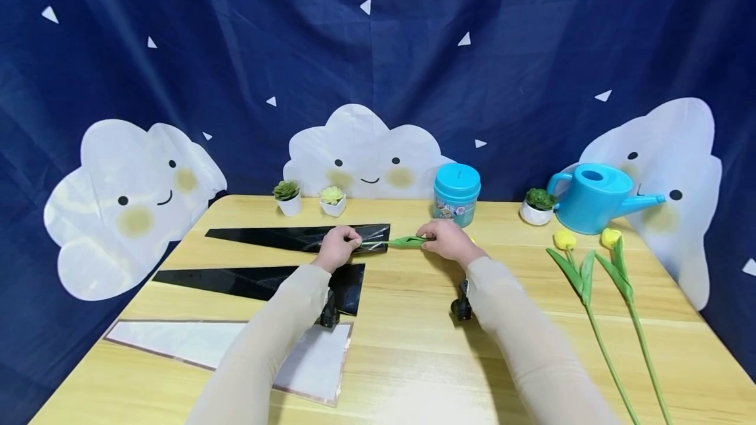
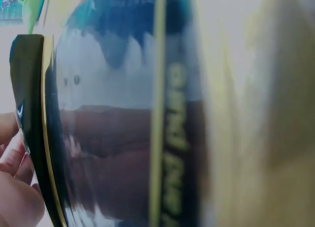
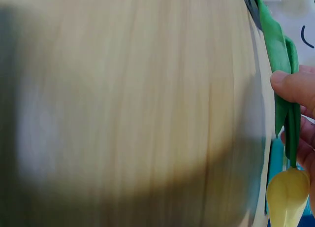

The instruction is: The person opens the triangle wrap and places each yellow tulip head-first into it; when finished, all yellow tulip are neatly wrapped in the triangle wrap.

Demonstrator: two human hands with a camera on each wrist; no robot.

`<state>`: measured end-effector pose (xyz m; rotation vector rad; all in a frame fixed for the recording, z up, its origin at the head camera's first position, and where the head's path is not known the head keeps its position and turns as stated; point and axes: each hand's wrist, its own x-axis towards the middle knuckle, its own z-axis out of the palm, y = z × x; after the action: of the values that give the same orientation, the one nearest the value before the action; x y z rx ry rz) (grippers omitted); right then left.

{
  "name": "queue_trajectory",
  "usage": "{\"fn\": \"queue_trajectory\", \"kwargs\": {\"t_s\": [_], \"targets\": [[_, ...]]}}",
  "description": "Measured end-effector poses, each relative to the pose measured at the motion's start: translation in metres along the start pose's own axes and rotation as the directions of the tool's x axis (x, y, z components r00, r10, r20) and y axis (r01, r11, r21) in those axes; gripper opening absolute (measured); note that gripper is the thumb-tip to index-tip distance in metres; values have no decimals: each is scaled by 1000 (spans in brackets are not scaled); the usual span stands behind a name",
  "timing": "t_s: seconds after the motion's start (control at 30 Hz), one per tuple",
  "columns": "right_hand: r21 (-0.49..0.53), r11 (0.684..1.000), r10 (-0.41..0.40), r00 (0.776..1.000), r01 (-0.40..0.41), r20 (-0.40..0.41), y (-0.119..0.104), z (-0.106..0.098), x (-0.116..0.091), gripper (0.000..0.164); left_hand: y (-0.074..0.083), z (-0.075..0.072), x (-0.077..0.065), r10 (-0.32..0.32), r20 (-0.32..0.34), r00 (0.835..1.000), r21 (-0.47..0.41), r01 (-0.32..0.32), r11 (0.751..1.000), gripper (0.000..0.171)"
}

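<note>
A yellow tulip [image 3: 288,195] with green leaves lies lengthwise between my hands. My right hand [image 1: 447,241] pinches it by its leaves [image 3: 280,49], just behind the flower head, which the hand mostly hides in the head view. The stem runs left over the open end of the far black wrapping sleeve [image 1: 283,238]. My left hand [image 1: 338,248] pinches near the stem's other end, above that sleeve; the exact grip is partly hidden. In the left wrist view, the glossy sleeve [image 2: 108,138] with yellow lettering fills the middle, and the left fingers [image 2: 12,158] show behind its edge.
Nearer lie another black sleeve [image 1: 236,279] and a white one [image 1: 313,359]. Two yellow tulips [image 1: 585,281] lie at the right. Along the back stand small potted succulents [image 1: 289,205], a blue lidded tub [image 1: 457,192] and a blue watering can [image 1: 590,202].
</note>
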<state>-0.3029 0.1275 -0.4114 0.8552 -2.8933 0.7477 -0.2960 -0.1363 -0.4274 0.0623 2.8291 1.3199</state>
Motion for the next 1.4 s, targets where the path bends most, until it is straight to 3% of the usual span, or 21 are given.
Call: {"fn": "queue_trajectory", "kwargs": {"t_s": [0.33, 0.63, 0.77, 0.93, 1.13, 1.4], "targets": [[-13, 997, 70, 998, -70, -1, -19, 11, 9, 16, -2, 10, 4, 8, 6, 1000, -53, -8, 999, 9], [-43, 992, 109, 986, -115, -126, -26, 27, 10, 9, 3, 17, -1, 14, 5, 1000, -104, -13, 995, 9], [-72, 991, 98, 985, -109, -143, -29, 31, 10, 7, 5, 18, -3, 12, 7, 1000, -99, -11, 995, 9], [-113, 988, 93, 992, -103, -86, -26, 24, 8, 23, 0, 17, -1, 9, 8, 1000, -111, -8, 994, 7], [-40, 997, 73, 997, -73, -16, -5, 7, -2, 47, -5, 11, 0, -10, 19, 1000, -140, 13, 990, 7], [-25, 997, 77, 996, -76, 40, 10, -1, -12, 58, -5, 10, -3, -23, 31, 999, -139, 27, 990, 8]]}}
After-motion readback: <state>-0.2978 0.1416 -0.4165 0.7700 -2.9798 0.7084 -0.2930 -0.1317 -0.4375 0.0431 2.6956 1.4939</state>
